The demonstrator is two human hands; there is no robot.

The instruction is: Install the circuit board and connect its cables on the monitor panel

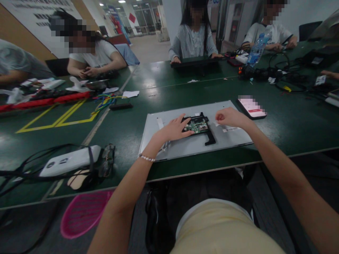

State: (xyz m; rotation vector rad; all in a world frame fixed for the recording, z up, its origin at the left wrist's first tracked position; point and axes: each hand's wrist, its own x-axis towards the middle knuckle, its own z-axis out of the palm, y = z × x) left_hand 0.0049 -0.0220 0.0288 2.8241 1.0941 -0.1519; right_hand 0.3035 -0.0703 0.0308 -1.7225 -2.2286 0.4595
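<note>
A flat silver-grey panel (182, 150) lies on the green table in front of me. On its middle sits a green circuit board (198, 125) in a black plastic frame (211, 137). My left hand (174, 129) rests with spread fingers over the left side of the board and frame. To the right of the board, just above the panel, my right hand (229, 117) is closed in a pinch; a small pale bit shows under its fingertips, too small to name. Beneath that hand a whitish strip (231, 129) lies on the panel.
A phone (252, 107) lies beyond the panel's right corner. At left are a white device with black cables (71, 161), glasses (107, 160) and coloured wires (106, 100). A pink basket (84, 213) is below the table edge. Several people sit across; a bottle (256, 51) stands far right.
</note>
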